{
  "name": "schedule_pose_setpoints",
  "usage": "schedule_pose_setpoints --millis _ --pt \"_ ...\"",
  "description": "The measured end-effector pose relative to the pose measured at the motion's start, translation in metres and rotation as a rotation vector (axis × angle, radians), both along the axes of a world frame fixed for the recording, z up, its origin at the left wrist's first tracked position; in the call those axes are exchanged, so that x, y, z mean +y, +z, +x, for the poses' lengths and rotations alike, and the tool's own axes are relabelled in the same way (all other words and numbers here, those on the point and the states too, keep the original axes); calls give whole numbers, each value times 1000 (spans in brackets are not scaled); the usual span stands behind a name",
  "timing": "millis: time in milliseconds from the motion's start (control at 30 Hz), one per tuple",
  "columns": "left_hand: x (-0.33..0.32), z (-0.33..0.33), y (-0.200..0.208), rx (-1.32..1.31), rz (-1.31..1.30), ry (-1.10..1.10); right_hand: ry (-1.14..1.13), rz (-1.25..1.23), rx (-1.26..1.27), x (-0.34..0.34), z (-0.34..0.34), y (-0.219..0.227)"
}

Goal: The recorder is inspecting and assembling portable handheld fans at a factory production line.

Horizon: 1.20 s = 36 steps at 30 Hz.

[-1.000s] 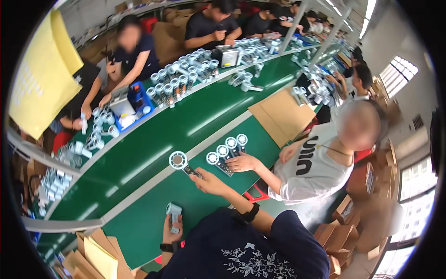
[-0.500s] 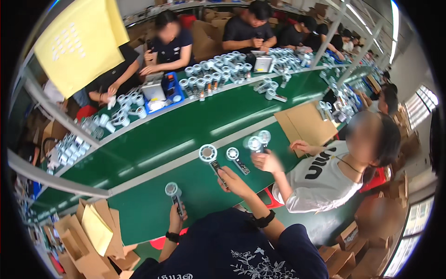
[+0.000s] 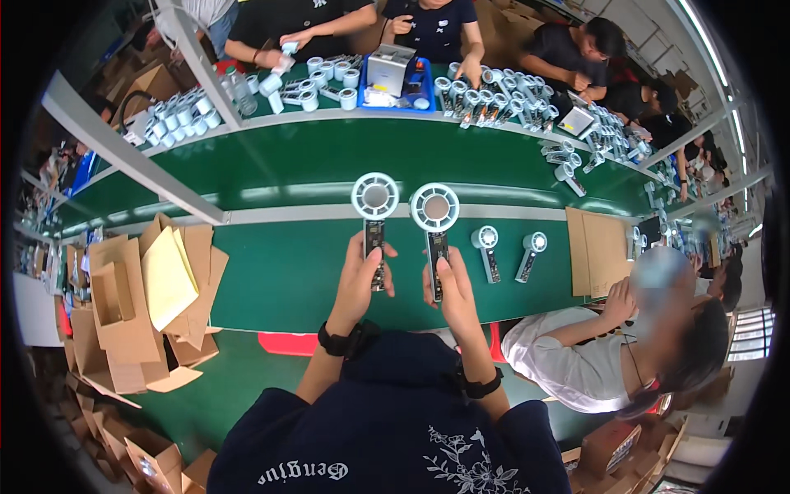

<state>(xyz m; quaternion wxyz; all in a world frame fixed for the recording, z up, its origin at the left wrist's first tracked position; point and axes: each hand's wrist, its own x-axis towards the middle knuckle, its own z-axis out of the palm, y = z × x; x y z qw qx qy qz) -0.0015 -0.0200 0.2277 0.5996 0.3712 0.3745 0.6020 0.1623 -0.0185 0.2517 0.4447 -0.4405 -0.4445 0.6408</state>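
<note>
Each of my hands grips a small handheld fan by its handle, head pointing away from me. My left hand (image 3: 360,276) is closed round the left fan (image 3: 374,198), which has a pale blue ring and a dark circuit board showing along its handle. My right hand (image 3: 453,284) is closed round the right fan (image 3: 434,207), of the same build. The two fans are held side by side, apart, above the green table. To the right of them lie two more such fans, one (image 3: 488,251) nearer my right hand and another (image 3: 531,255) beyond it.
Flat cardboard (image 3: 599,247) lies at the table's right, beside a seated co-worker in a white shirt (image 3: 568,354). Cardboard boxes (image 3: 123,309) stack up at the left. Across the green conveyor (image 3: 304,156), a blue tray (image 3: 420,90) and many fan parts line a bench with other people.
The view has swung left. My hands have drawn close together, each with its fan. The co-worker at the right no longer holds fans over the table; two fans now lie there.
</note>
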Motion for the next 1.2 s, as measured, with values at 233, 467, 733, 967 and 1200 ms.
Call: schedule_pose_setpoints --millis 233,467,733,967,1200 --pt "-7 6 -3 -17 -18 13 59 12 -68 3 -13 -6" --pt "4 22 -11 -25 -40 39 68 59 -75 14 -6 -23" --pt "11 13 -14 63 -62 127 153 -1 -43 30 -15 -23" --pt "2 -1 -11 130 -73 198 192 -13 -16 33 -27 -28" --pt "-5 -16 -14 63 -59 136 173 27 -2 27 -39 -34"
